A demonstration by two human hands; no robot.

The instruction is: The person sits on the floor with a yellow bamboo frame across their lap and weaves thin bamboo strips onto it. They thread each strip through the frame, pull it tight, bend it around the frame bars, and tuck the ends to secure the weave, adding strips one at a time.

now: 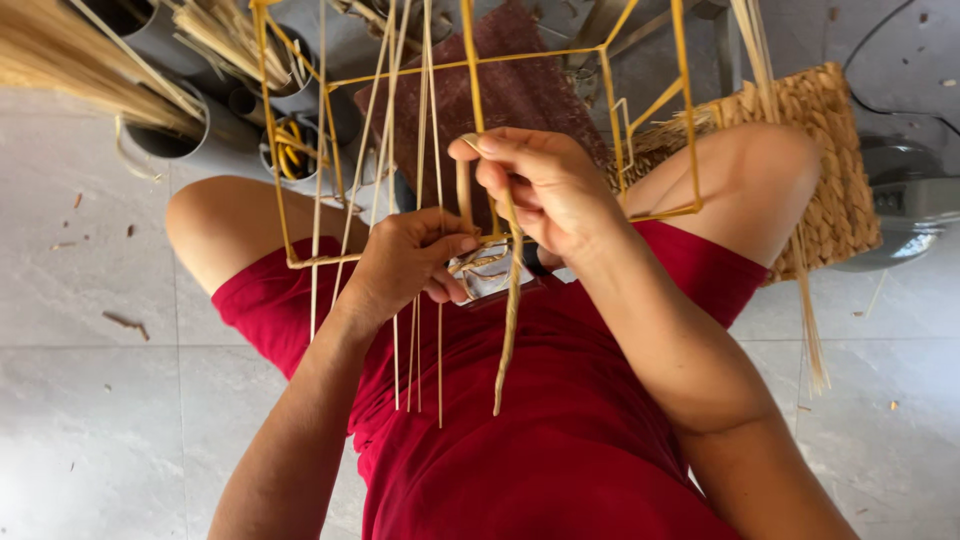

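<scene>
A yellow wire frame (470,62) rests over the person's lap, thin straw stalks (420,150) hanging down through it. The right hand (545,190) pinches a flat straw strip (510,320) at the frame's lower bar. The left hand (405,262) is closed around that bar and several stalks. Behind the knees stand a woven basket (835,180) and grey pipes (175,135) holding straw.

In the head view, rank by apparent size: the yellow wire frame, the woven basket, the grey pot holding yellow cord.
1. yellow wire frame, though nearest the camera
2. woven basket
3. grey pot
</scene>
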